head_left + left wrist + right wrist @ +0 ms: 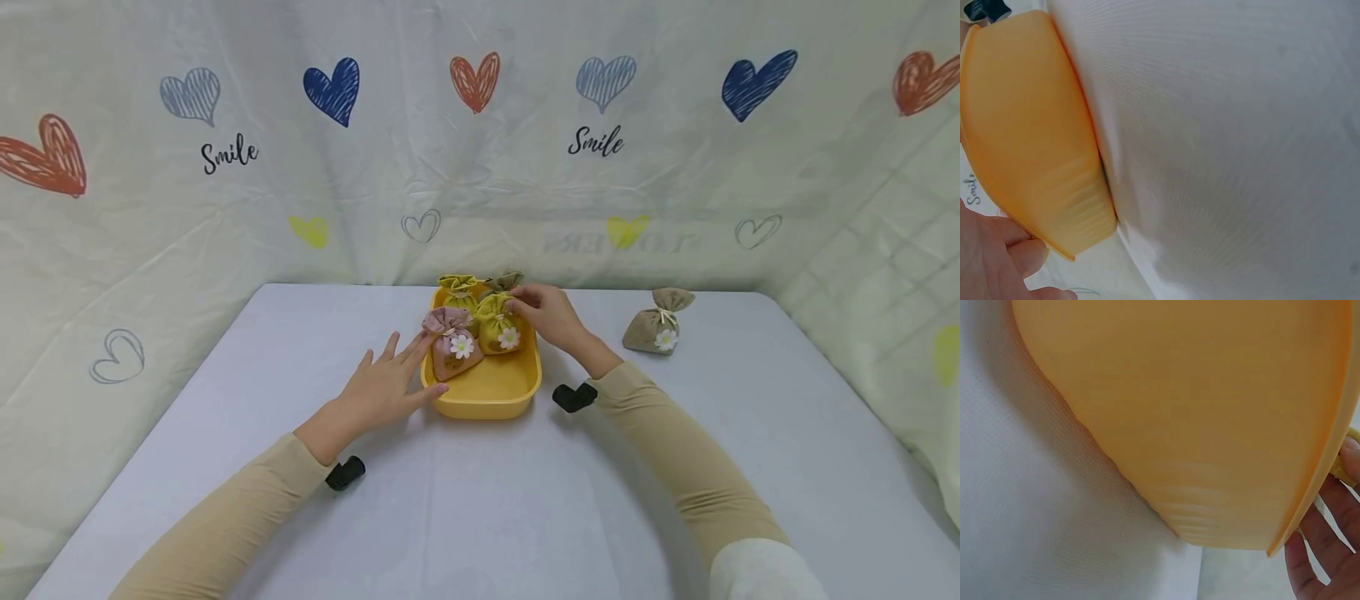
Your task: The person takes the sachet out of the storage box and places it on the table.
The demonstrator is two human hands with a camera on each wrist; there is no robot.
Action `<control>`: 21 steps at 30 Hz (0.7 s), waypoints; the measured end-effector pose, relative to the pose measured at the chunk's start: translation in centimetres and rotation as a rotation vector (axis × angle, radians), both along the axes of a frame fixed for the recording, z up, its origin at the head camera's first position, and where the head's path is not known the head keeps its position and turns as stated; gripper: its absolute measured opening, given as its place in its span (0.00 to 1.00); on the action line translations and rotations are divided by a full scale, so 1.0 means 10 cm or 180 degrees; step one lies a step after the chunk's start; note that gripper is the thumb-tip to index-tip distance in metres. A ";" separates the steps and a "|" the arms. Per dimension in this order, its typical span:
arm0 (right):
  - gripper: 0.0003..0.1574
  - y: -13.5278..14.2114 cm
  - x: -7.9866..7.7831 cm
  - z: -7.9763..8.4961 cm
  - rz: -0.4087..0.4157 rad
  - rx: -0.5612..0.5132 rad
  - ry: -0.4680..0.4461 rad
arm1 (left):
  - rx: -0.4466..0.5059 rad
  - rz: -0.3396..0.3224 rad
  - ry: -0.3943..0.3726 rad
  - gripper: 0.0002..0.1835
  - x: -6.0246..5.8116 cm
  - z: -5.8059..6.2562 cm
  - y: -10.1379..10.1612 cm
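A yellow plastic basket holds several small drawstring pouches. The pink pouch with a white flower leans at its left side. Beside it sits a yellow-green pouch, also with a flower. Behind these are another yellow-green pouch and a brown pouch. My left hand spreads its fingers along the basket's left rim, fingertips right at the pink pouch. At the right rim, my right hand pinches the edge of the front yellow-green pouch; its thumb meets yellow cloth in the right wrist view.
A single brown pouch with a white flower stands on the white table, right of the basket. Behind the table hangs a pale curtain printed with hearts. Black wrist cameras show below both hands.
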State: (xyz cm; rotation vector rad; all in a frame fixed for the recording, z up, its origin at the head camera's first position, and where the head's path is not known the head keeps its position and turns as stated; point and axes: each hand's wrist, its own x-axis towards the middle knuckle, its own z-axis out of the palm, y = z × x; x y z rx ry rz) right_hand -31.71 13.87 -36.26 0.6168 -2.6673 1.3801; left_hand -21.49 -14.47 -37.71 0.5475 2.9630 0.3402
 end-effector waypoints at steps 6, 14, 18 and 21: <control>0.15 0.01 0.04 0.04 0.0015 -0.0195 0.0017 | 0.0003 0.0022 -0.0028 0.50 0.00 0.01 0.01; 0.18 0.01 0.09 0.11 0.0031 -0.0402 -0.0025 | -0.0007 0.0017 -0.0016 0.50 -0.01 0.02 0.01; 0.18 0.02 0.10 0.13 0.0029 -0.0461 -0.0050 | -0.0005 0.0008 -0.0003 0.50 -0.01 0.01 0.00; 0.18 0.03 0.11 0.15 0.0028 -0.0502 -0.0062 | 0.0006 0.0012 -0.0018 0.50 -0.01 0.01 0.00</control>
